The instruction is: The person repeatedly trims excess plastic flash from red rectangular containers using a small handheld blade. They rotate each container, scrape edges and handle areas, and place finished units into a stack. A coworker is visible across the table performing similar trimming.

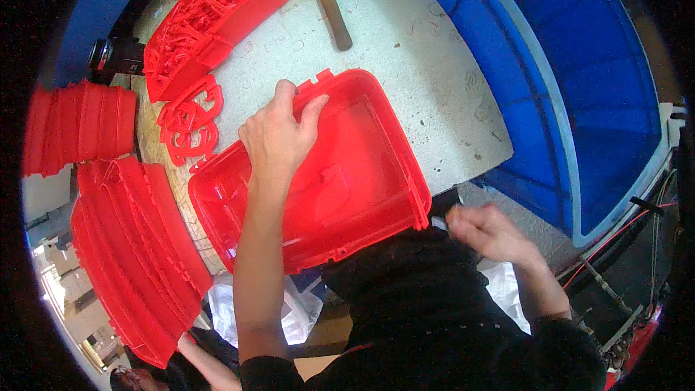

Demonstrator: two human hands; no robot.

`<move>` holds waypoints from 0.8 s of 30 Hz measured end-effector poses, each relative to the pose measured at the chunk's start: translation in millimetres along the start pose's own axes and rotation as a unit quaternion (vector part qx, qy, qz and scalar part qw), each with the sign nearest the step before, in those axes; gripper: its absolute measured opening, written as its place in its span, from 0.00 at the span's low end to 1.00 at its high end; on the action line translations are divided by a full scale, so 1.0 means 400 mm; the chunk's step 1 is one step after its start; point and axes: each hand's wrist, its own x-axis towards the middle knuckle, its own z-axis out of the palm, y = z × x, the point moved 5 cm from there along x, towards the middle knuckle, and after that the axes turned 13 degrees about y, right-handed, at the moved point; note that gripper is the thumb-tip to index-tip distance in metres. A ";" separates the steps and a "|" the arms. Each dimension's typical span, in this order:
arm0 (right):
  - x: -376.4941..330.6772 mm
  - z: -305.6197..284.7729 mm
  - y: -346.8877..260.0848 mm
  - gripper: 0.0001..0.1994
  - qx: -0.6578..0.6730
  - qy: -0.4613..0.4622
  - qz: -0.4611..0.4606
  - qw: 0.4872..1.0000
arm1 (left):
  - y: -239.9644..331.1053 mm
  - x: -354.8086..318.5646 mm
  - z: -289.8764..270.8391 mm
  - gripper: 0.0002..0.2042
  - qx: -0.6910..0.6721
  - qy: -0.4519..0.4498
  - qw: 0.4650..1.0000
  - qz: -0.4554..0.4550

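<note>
A red plastic box (311,195), open at the top, rests tilted at the near edge of the worktable. My left hand (279,134) grips its far rim, fingers curled over the edge and thumb on the inner side. To the right of the box's near corner is my right hand (492,232), with fingers closed together. Something small and pale shows at its fingertips, too little of it to name. Left of the box lie several loose red plastic handles (190,123).
A red bin (250,25) full of thin red scraps stands far left. A hammer (331,7) lies on the white-topped table (434,101). Stacked red shells (137,246) line the left side. A large blue container (550,94) stands right. Another person's arm (206,362) shows lower left.
</note>
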 end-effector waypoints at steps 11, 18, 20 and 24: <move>0.211 -0.028 -0.207 0.09 -0.336 0.278 -0.202 0.877 | -0.010 -0.001 0.001 0.21 -0.037 -0.017 0.999 -0.022; 0.219 0.001 -0.269 0.12 -0.472 0.295 -0.139 0.819 | -0.025 -0.007 0.004 0.20 -0.084 -0.005 0.996 -0.021; 0.207 0.011 -0.268 0.12 -0.481 0.304 -0.131 0.812 | -0.028 -0.008 0.007 0.20 -0.096 -0.006 0.995 -0.024; 0.173 0.025 -0.253 0.12 -0.508 0.317 -0.134 0.790 | -0.030 -0.008 0.011 0.20 -0.087 0.002 0.996 -0.014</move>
